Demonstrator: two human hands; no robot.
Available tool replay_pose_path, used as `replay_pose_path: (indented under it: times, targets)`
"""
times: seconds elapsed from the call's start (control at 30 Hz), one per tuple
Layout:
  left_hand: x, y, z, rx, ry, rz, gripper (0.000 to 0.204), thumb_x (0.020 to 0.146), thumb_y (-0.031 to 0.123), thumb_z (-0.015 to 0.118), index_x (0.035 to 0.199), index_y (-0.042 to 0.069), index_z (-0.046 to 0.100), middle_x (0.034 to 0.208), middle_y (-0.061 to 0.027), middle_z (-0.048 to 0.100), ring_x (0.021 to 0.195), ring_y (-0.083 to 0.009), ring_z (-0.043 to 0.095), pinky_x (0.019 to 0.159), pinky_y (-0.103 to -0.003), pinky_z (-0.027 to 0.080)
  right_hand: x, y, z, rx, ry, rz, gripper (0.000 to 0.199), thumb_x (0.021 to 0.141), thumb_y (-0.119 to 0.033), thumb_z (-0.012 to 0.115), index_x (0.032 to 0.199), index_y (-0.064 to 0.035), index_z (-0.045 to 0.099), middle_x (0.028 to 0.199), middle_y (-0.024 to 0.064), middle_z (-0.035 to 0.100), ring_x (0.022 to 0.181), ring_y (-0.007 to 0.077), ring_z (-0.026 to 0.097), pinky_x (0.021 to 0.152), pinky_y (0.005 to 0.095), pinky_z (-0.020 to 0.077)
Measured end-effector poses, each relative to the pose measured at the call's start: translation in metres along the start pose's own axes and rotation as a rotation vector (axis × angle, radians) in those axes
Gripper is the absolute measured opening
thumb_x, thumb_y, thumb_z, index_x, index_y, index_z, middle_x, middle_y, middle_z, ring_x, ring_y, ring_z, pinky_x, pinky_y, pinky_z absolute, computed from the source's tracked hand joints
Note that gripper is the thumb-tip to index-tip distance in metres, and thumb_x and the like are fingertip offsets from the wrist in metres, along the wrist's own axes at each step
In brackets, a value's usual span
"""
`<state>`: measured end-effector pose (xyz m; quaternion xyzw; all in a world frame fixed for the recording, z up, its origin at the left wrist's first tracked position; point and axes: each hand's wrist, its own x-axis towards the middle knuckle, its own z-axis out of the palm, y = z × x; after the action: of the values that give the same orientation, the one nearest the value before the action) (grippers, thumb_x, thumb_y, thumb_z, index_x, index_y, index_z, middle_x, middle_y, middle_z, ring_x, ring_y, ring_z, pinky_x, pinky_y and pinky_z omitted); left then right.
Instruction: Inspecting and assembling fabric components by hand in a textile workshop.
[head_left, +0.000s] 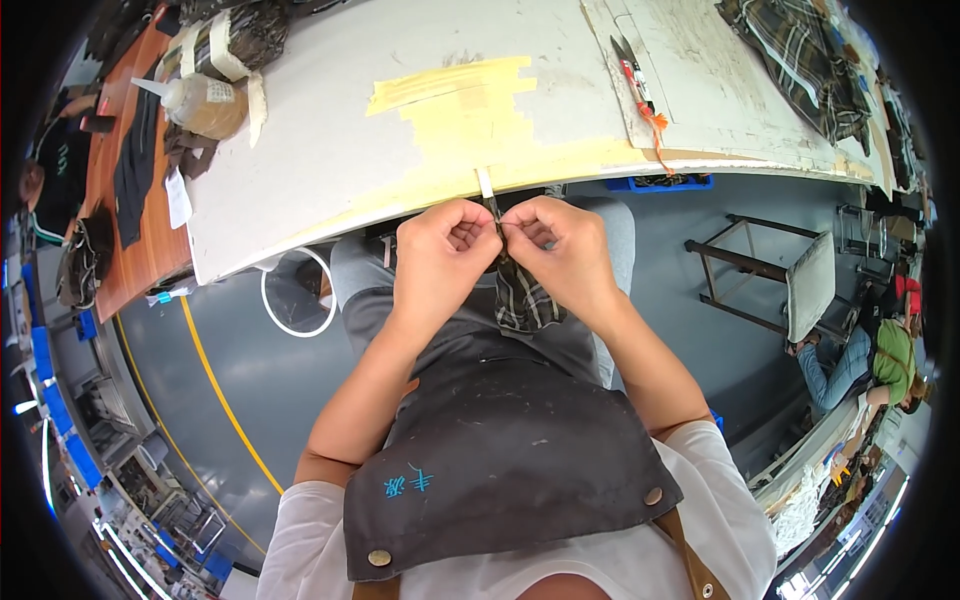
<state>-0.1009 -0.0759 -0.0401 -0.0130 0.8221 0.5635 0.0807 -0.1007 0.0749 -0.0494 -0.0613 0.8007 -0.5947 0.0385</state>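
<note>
Both of my hands are closed in a pinch, close together at the table's front edge above my lap. My left hand point(440, 255) grips the left side of a dark plaid cloth piece point(525, 303), thumb and forefinger pressed together. From the other side, my right hand point(562, 250) pinches the same cloth near its narrow upper end. The lower part of the cloth hangs over my dark apron. A short white strip point(485, 182) lies at the table edge just beyond my fingertips. My fingers hide the exact spot being held.
On the white worktable point(320, 130) are yellow tape point(450, 85), a glue bottle point(207, 108), thread snips point(632, 78) with an orange tassel, and plaid fabric point(795, 65). Below stand a white bin point(300, 292), a blue tray point(685, 183) and a stool point(810, 285). A person point(890, 355) is at far right.
</note>
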Motion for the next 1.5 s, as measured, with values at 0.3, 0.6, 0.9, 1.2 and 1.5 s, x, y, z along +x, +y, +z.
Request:
replay_pose_path:
  times: [0.3, 0.6, 0.9, 1.2, 1.5]
  targets:
    - [0.004, -0.011, -0.004, -0.418, -0.110, -0.156, 0.002, 0.079, 0.000, 0.060, 0.080, 0.000, 0.062, 0.070, -0.0028, 0.061, 0.064, -0.0065, 0.056, 0.057, -0.019, 0.045, 0.004, -0.002, 0.001, 0.073, 0.004, 0.045, 0.008, 0.075, 0.000, 0.063, 0.082, 0.0029, 0.060, 0.073, 0.0075, 0.064, 0.061, 0.0099, 0.062, 0.057, 0.0222, 0.0497]
    - [0.005, -0.008, 0.001, -0.348, -0.023, -0.166, 0.002, 0.075, -0.001, 0.061, 0.075, -0.003, 0.061, 0.068, -0.0024, 0.062, 0.061, -0.0039, 0.056, 0.057, -0.018, 0.045, 0.007, 0.006, 0.001, 0.109, -0.009, 0.120, 0.007, 0.074, -0.001, 0.063, 0.080, 0.0023, 0.061, 0.070, 0.0091, 0.064, 0.060, 0.0109, 0.061, 0.056, 0.0229, 0.0493]
    - [0.004, -0.006, 0.003, -0.371, 0.004, -0.190, 0.003, 0.074, 0.000, 0.062, 0.074, -0.003, 0.060, 0.064, 0.0007, 0.058, 0.058, -0.0015, 0.051, 0.053, -0.016, 0.042, 0.009, 0.001, 0.000, 0.118, -0.017, 0.111, 0.009, 0.074, -0.002, 0.064, 0.082, 0.0023, 0.061, 0.071, 0.0090, 0.064, 0.060, 0.0122, 0.061, 0.057, 0.0243, 0.0498]
    - [0.006, -0.010, 0.004, -0.357, 0.042, -0.094, 0.004, 0.072, 0.001, 0.063, 0.074, -0.002, 0.060, 0.061, -0.0007, 0.058, 0.056, -0.0026, 0.053, 0.052, -0.018, 0.043, 0.012, 0.008, 0.002, 0.065, 0.014, 0.057, 0.008, 0.074, -0.002, 0.065, 0.080, 0.0026, 0.062, 0.070, 0.0105, 0.065, 0.060, 0.0138, 0.063, 0.057, 0.0247, 0.0505]
    - [0.008, -0.007, 0.004, -0.138, 0.090, -0.014, 0.004, 0.072, 0.001, 0.063, 0.072, -0.002, 0.060, 0.062, -0.0041, 0.061, 0.055, -0.0049, 0.054, 0.053, -0.020, 0.045, 0.012, 0.002, 0.000, -0.004, -0.018, 0.049, 0.008, 0.075, -0.001, 0.063, 0.082, 0.0031, 0.062, 0.072, 0.0073, 0.064, 0.062, 0.0090, 0.061, 0.057, 0.0221, 0.0494]
